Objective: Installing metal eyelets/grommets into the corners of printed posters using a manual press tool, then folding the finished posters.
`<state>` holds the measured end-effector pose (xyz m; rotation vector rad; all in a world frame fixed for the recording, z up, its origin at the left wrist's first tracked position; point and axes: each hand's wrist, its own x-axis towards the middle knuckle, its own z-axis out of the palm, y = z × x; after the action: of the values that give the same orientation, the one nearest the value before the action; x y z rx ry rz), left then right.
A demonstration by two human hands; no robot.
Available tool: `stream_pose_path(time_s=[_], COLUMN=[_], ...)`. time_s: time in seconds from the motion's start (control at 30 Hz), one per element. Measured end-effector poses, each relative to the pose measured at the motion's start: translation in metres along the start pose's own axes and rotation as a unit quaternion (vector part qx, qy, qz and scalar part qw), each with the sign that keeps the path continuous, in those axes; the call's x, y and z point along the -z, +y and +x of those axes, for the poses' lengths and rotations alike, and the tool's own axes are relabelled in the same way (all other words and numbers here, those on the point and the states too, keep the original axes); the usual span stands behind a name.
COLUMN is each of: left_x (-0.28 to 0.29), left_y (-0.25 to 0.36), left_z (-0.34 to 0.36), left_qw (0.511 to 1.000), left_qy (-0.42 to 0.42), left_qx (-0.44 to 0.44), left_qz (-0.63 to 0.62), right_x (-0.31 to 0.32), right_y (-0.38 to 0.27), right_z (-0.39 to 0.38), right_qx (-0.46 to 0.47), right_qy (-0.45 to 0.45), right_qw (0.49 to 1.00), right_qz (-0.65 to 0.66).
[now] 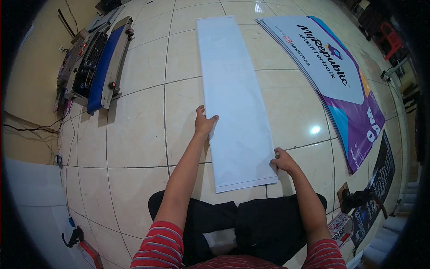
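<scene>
A long white banner sheet [233,98] lies face down on the tiled floor, stretching away from me. My left hand [204,121] grips its left edge about a third of the way up. My right hand [283,160] pinches its right edge close to the near end. My knees in black trousers sit just below the sheet's near edge.
A stack of printed white, purple and blue banners [333,76] lies to the right. A long machine with a blue belt [96,62] stands at the left by the wall, with cables. A red tool [83,244] lies at lower left. A black banner [378,184] lies at the right.
</scene>
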<state>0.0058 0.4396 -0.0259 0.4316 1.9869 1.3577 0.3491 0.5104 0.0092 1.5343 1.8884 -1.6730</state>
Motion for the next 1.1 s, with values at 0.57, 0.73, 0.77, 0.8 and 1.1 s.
stream_pose_path(time_s=[0.57,0.73,0.77,0.8,1.1], left_x=[0.062,0.057,0.057,0.059,0.015], left_y=[0.023,0.016,0.013,0.012,0.010], left_z=[-0.026,-0.011,-0.010,-0.008,0.005], left_qw=[0.590,0.612,0.777,0.897,0.873], left_qy=[-0.328,-0.294,-0.283,-0.253,0.132], left_qx=[-0.463,-0.504,-0.392,-0.259,-0.271], left_qz=[0.575,0.533,0.404,0.253,0.383], right_x=[0.059,0.061,0.055,0.050,0.005], right_y=[-0.062,-0.053,-0.061,-0.067,-0.084], right_z=[0.073,0.105,0.107,0.105,0.134], right_qx=[0.429,0.429,0.427,0.362,0.215], right_qy=[0.050,0.061,0.051,-0.020,0.389], right_qw=[0.721,0.809,0.858,0.931,0.878], right_qz=[-0.541,-0.398,-0.280,-0.034,-0.177])
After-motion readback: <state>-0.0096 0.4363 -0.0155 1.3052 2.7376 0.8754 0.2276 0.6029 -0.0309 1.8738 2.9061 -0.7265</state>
